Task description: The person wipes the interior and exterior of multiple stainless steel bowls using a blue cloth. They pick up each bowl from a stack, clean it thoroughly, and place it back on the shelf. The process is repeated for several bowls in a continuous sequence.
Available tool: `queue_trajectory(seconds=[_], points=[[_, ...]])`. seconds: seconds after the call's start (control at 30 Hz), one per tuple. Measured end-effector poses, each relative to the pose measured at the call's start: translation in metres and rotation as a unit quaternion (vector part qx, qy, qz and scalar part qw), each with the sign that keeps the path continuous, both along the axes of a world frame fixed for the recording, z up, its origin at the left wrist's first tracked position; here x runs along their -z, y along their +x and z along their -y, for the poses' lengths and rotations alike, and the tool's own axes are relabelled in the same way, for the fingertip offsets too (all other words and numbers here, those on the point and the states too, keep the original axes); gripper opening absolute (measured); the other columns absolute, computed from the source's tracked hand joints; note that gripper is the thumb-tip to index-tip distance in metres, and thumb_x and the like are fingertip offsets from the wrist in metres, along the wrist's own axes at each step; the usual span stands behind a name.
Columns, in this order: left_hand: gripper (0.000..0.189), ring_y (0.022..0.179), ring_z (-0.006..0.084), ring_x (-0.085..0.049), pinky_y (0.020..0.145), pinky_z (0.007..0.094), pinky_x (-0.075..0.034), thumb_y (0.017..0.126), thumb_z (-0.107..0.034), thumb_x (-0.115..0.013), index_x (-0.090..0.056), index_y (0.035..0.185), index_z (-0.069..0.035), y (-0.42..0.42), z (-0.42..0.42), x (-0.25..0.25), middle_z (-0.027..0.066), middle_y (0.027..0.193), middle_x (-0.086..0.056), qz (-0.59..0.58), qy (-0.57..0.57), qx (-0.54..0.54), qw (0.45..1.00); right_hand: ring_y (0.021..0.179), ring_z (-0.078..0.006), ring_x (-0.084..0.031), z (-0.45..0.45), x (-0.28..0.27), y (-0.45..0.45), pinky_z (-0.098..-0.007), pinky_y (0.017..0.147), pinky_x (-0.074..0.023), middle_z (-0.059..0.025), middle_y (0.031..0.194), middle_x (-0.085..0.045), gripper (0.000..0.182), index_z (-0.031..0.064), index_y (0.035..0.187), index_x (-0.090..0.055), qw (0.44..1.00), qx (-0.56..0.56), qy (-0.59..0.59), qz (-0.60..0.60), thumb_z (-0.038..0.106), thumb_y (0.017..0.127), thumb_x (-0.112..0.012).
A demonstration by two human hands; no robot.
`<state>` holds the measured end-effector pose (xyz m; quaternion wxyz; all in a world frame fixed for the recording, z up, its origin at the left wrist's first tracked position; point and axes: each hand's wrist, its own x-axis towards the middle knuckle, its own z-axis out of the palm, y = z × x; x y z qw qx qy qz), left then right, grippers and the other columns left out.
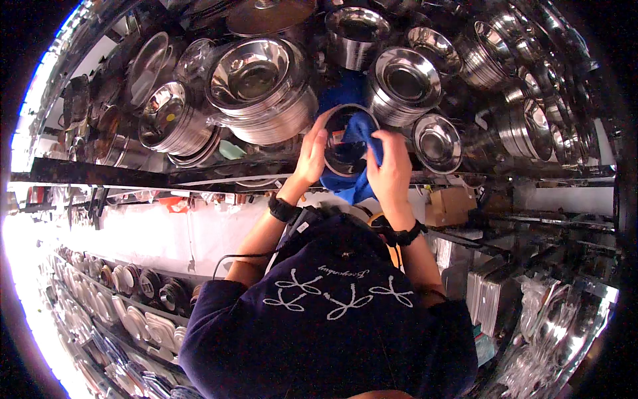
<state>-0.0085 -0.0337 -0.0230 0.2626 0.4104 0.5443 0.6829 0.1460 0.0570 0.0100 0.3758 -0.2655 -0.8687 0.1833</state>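
My left hand [313, 157] grips the left side of a round, deep metal container [344, 167], its mouth tilted up towards me. A blue cloth [360, 127] lies partly inside the container and over its right rim. With my right hand [391, 167] I pinch the cloth at that rim. More blue cloth [354, 192] hangs below the container, and some blue material [344, 92] shows behind it. The container's inside is dark, with a small reddish patch whose nature I cannot tell.
Stacked steel bowls [254, 75] stand left of my hands, with another stack [406, 82] to the right. Near my right hand sits a single steel bowl [437, 143]. The dark shelf edge [199, 179] runs beneath. A cardboard box [451, 204] lies lower right.
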Motion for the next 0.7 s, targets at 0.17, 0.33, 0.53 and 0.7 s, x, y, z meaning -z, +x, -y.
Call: queue_trajectory(seconds=[0.17,0.33,0.53,0.7], points=[[0.056,0.133,0.0277,-0.046,0.113,0.0353,-0.031,0.104,-0.031,-0.030,-0.041,0.142,0.008,0.003,-0.009,0.007,0.0204,0.139,-0.053,-0.026,-0.025,0.005,0.999,0.098,-0.0361,-0.061,-0.003,0.007,-0.013,-0.0429,0.081,-0.0509,-0.0139,0.103,-0.058,0.041,0.0083,0.110,-0.053,0.993,0.063,-0.028,0.098,-0.002,0.075,-0.071],[0.059,0.133,0.0293,-0.047,0.113,0.0358,-0.030,0.104,-0.036,-0.030,-0.041,0.141,0.008,0.000,-0.011,0.015,0.0217,0.139,-0.053,-0.035,-0.043,0.001,0.998,0.097,-0.0380,-0.061,-0.015,0.027,-0.034,-0.0445,0.081,-0.0512,-0.0170,0.102,-0.060,0.039,0.0011,0.111,-0.052,0.996,0.032,0.003,0.079,-0.001,0.075,-0.067],[0.060,0.132,0.0288,-0.048,0.113,0.0360,-0.031,0.104,-0.038,-0.030,-0.042,0.141,0.008,0.000,-0.010,0.013,0.0212,0.138,-0.054,-0.036,-0.035,-0.008,0.999,0.099,-0.0413,-0.062,-0.010,0.030,-0.044,-0.0475,0.084,-0.0524,-0.0231,0.112,-0.060,0.047,0.0001,0.120,-0.048,0.992,-0.112,0.019,0.058,0.003,0.076,-0.065],[0.058,0.130,0.0274,-0.050,0.112,0.0355,-0.033,0.105,-0.036,-0.030,-0.042,0.141,0.008,0.000,-0.010,0.016,0.0195,0.136,-0.056,0.006,-0.016,0.000,1.000,0.098,-0.0396,-0.065,-0.004,0.020,-0.018,-0.0475,0.080,-0.0556,-0.0198,0.117,-0.059,0.048,0.0047,0.121,-0.051,0.972,-0.165,-0.053,0.160,0.007,0.078,-0.070]])
